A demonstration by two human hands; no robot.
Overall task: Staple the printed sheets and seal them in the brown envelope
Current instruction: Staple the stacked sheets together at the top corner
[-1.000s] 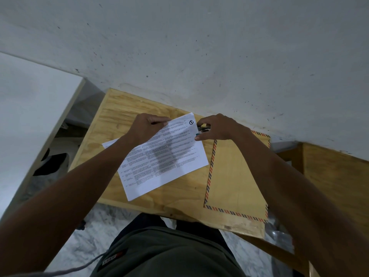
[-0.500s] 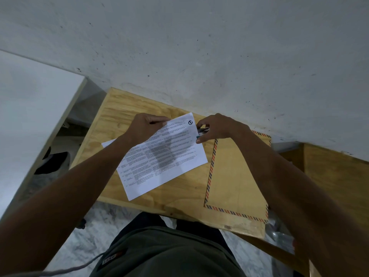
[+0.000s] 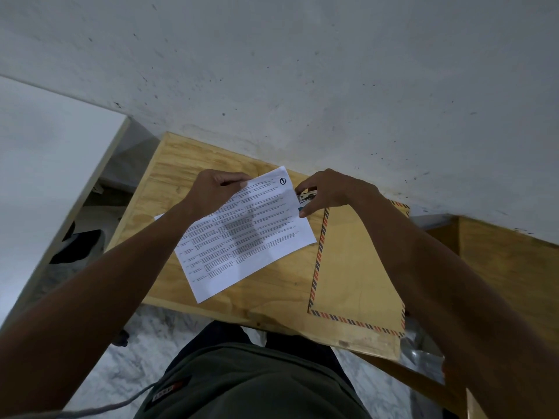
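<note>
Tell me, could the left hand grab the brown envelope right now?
Probably not at once. The left hand is pinching the printed sheets, and the right hand with the stapler sits between it and the envelope. It would have to let go first.

A pale plywood table stands against a grey-white wall flecked with dark specks. Left of it rises a white panel; to the right sits another plywood surface. Marbled grey floor shows near, under dim, even light
</note>
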